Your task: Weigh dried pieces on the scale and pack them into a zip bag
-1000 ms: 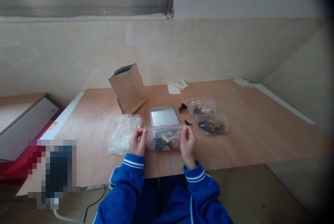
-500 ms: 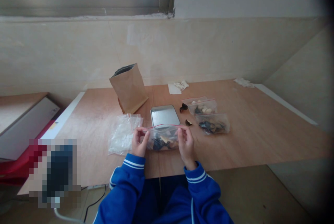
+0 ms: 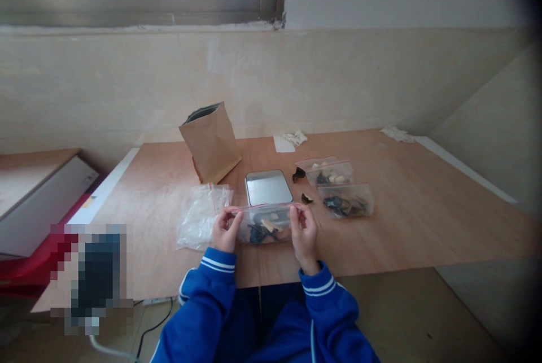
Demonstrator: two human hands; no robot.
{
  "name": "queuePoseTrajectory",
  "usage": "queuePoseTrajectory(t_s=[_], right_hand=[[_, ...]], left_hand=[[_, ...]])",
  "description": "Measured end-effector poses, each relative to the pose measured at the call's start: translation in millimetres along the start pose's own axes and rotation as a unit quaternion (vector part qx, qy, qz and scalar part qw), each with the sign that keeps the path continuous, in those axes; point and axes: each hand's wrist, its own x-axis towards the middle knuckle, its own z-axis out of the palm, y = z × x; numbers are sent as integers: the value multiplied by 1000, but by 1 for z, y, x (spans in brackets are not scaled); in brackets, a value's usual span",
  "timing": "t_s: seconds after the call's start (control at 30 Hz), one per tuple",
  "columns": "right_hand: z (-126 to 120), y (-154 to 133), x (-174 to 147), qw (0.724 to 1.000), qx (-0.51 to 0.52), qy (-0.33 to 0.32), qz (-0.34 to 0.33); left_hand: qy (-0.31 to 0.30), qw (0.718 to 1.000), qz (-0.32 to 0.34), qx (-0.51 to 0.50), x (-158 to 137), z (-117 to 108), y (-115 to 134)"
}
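A clear zip bag [image 3: 265, 227] with a red seal strip holds dark and pale dried pieces at the table's near edge. My left hand [image 3: 226, 231] pinches its top left corner, and my right hand [image 3: 304, 233] pinches the top right corner. The strip is drawn fairly straight between them. Just behind the bag lies a flat silver scale [image 3: 269, 187]. Flat clear bags [image 3: 197, 222] lie beside my left hand. To the right are a zip bag of dark pieces [image 3: 349, 203] and another with round pale pieces [image 3: 334, 173].
An open brown paper bag [image 3: 214, 145] stands at the back left of the wooden table [image 3: 423, 210]. Two loose dark pieces, one at the back [image 3: 298, 174] and one nearer [image 3: 306, 199], lie right of the scale. Crumpled tissue [image 3: 295, 138] lies near the wall.
The bag's top edge has gone from wavy and partly gaping to straighter and flatter. My right hand has shifted slightly to the right, still pinching the corner.
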Motion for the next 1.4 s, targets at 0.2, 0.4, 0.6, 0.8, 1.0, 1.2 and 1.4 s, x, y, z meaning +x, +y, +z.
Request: queuePoseTrajectory(t_s=[0.2, 0.4, 0.6, 0.8, 1.0, 1.2, 1.4], right_hand=[[-1, -3, 0, 1000, -10, 9, -2], [-1, 0, 1, 1000, -11, 6, 2], [-1, 1, 0, 999, 24, -20, 36], [-2, -1, 0, 995, 58, -65, 51], [0, -4, 1, 994, 51, -78, 50], [1, -6, 1, 994, 48, -87, 40], [0, -8, 3, 995, 36, -76, 44]], left_hand=[[1, 1000, 25, 14, -1, 0, -2], [2, 999, 23, 28, 0, -1, -3], [-45, 998, -13, -29, -2, 3, 7], [-79, 996, -25, -8, -3, 5, 8], [-57, 998, -3, 2, -3, 4, 6], [-51, 999, 12, 11, -3, 3, 8], [-34, 999, -6, 7, -3, 4, 12]])
